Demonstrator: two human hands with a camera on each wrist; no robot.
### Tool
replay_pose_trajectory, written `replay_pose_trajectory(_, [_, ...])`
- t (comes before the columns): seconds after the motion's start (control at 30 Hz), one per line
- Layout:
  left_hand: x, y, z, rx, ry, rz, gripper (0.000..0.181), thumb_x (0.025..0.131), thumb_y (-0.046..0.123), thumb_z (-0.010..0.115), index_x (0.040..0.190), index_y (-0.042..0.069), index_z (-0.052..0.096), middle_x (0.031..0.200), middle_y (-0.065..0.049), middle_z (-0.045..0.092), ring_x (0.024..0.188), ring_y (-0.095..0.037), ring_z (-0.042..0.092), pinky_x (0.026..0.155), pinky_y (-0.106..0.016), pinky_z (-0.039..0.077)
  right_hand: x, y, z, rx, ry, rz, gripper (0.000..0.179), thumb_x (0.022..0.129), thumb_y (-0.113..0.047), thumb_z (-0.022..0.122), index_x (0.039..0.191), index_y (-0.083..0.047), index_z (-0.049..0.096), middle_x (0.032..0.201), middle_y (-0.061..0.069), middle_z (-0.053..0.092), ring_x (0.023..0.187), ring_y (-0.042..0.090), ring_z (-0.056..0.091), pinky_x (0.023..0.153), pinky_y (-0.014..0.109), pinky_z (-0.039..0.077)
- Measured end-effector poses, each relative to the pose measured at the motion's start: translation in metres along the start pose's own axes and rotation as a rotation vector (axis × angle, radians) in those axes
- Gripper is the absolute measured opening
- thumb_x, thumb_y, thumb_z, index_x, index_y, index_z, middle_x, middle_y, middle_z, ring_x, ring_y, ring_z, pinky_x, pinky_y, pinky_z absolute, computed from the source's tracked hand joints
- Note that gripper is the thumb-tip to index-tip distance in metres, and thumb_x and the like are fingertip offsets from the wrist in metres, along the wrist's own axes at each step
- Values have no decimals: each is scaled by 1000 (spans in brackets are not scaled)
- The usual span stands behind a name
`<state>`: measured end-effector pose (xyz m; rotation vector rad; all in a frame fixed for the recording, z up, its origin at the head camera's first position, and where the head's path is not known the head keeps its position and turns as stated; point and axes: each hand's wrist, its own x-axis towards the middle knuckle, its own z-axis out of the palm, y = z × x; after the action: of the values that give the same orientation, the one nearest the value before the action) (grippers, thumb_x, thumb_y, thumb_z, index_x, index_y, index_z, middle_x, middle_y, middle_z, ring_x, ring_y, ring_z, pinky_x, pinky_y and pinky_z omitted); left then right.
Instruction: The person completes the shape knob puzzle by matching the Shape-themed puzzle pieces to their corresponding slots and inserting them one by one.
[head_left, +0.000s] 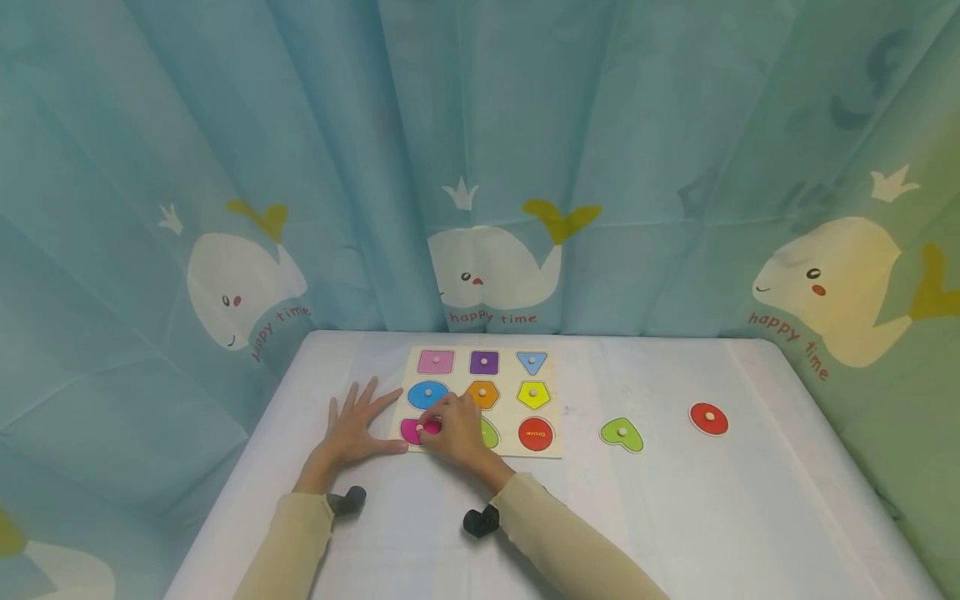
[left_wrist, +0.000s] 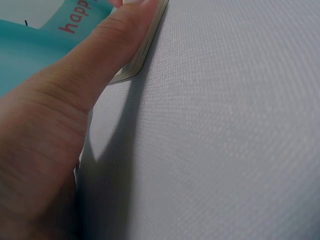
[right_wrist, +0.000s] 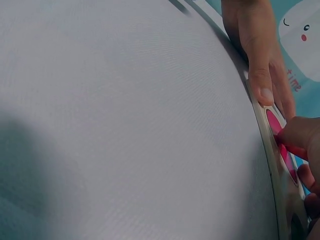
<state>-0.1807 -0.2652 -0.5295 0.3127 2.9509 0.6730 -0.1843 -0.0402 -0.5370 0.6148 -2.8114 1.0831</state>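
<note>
A wooden knob puzzle board (head_left: 459, 352) lies on the table with colored shapes. At its lower-left corner, my right hand (head_left: 457, 429) pinches the small white knob of a magenta puzzle piece (head_left: 408, 429). That piece sits at its place on the board, partly covered by the fingers. My left hand (head_left: 354, 429) is spread with straight fingers, its thumb (left_wrist: 117, 37) on the board's near-left corner and its index fingertip at the left edge. In the right wrist view the magenta piece (right_wrist: 274, 122) shows just below the left thumb.
Right of the board lie a loose green heart piece (head_left: 622, 434) and a red round piece (head_left: 708, 418), each with a knob. The board's red circle space (head_left: 536, 434) bears printed lettering and no knob. A blue whale-print curtain (head_left: 637, 250) hangs behind the white table (head_left: 675, 517).
</note>
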Motion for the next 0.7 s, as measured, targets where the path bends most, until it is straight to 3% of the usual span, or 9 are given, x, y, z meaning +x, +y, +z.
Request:
replay_pose_trajectory(0.5, [-1, 2, -2, -7, -9, -5, 101, 73, 63, 82, 157, 22, 44, 168, -25, 15, 152, -56, 1, 110, -81, -7, 3, 4, 1, -14, -30, -12, 14, 87, -29, 82, 99, -22, 82, 103, -2, 63, 101, 17, 46, 84, 35, 37])
replay_pose_trajectory(0.7, [-1, 0, -1, -14, -7, 0, 100, 74, 62, 82, 157, 22, 44, 168, -25, 15, 152, -56, 1, 110, -81, -7, 2, 6, -6, -83, -93, -73, 28, 86, -32, 83, 113, -24, 79, 112, -1, 66, 105, 17, 50, 88, 35, 42])
